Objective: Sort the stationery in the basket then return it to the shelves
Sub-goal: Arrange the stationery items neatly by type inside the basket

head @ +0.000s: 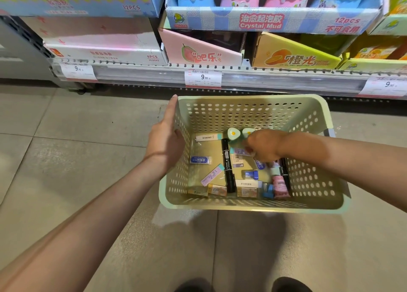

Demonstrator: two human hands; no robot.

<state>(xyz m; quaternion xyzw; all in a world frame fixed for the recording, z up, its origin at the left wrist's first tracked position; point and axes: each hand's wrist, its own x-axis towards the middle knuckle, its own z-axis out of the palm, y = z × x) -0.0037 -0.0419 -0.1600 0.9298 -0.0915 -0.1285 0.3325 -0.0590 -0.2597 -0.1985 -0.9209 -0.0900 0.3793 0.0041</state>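
Note:
A pale green perforated basket (248,106) is held above the floor in front of the shelves. My left hand (167,137) holds its left wall, fingers straight along the outside, thumb over the rim. My right hand (264,147) reaches down inside, fingers curled among the items near a lilac packet (240,151); what it pinches is hidden. On the basket's bottom lie a black marker (228,166), a second black marker (285,175), a blue eraser (200,160), a lilac eraser strip (212,175), two egg-shaped items (233,134), a pink tube (280,187), blue sharpeners (252,174) and small beige boxes (246,192).
Low shelf (154,75) with price tags runs across the back, carrying display boxes: white box (105,53), pink box (204,55), orange box (297,58), blue Crystal Mud box (264,20) above. Grey tiled floor (66,159) lies below; my shoes (290,285) show at the bottom edge.

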